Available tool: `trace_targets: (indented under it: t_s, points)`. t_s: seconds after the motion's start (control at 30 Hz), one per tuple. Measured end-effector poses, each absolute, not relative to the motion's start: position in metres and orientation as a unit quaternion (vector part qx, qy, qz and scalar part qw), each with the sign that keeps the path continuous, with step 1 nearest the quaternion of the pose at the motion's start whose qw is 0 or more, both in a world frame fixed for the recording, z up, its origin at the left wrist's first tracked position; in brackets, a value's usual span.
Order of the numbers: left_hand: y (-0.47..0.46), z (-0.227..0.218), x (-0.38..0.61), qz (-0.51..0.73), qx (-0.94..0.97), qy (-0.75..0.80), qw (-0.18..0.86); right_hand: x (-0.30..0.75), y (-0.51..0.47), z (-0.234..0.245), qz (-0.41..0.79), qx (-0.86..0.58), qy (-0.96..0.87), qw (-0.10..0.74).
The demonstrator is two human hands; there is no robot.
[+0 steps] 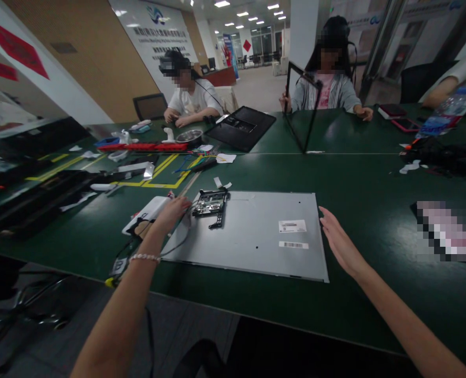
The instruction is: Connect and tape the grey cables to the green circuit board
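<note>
A flat grey metal panel, which looks like the back of a display panel point(252, 231), lies on the green table in front of me. It carries two white labels and a small circuit board in a black frame point(211, 203) near its far left corner. My left hand point(173, 214) is by the panel's left edge, close to the board, its fingers stretched forward and their tips partly hidden. Beside it are a white box-like device point(148, 212) and a thin dark cable. Along the panel's right edge, my right hand point(337, 236) has its fingers extended, holding nothing.
Across the table, a person holds up a black rectangular frame point(316, 118); another sits behind a black panel point(242, 128). A red bar point(146, 147), a metal bowl point(190, 137), and loose parts lie at left. A phone point(451, 231) and a water bottle point(441, 118) are at right.
</note>
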State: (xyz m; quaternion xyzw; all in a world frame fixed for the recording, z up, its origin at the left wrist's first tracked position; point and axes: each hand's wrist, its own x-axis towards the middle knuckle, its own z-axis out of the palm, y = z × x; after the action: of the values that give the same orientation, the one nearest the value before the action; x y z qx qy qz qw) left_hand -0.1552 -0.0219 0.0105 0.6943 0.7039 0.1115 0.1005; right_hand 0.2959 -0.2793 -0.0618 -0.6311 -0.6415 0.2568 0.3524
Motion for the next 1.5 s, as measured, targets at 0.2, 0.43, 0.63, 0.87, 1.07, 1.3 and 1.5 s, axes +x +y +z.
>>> trace_targets:
  t_s: [0.2, 0.43, 0.63, 0.87, 1.07, 1.3, 1.5]
  points:
    - [-0.028, 0.015, -0.156, 0.283, 0.554, 0.683, 0.382, 0.284, -0.281, -0.042, 0.537, -0.484, -0.323, 0.611]
    - [-0.032, 0.013, -0.151, 0.291, 0.488, 0.688, 0.451, 0.299, -0.296, -0.042, 0.524, -0.489, -0.297, 0.631]
    - [-0.048, 0.007, -0.138, 0.296, 0.477, 0.680, 0.472, 0.321, -0.317, -0.048, 0.502, -0.520, -0.318, 0.614]
    - [-0.078, 0.003, -0.115, 0.311, 0.474, 0.648, 0.509, 0.354, -0.344, -0.049, 0.478, -0.542, -0.306, 0.619]
    - [-0.104, 0.002, -0.088, 0.340, 0.465, 0.603, 0.552, 0.375, -0.357, -0.044, 0.488, -0.527, -0.262, 0.644]
    - [-0.130, 0.006, -0.053, 0.301, 0.505, 0.566, 0.577, 0.354, -0.359, -0.009, 0.464, -0.531, -0.321, 0.632]
    - [-0.138, 0.011, -0.042, 0.297, 0.517, 0.568, 0.567, 0.399, -0.375, -0.014, 0.356, -0.665, -0.318, 0.575]
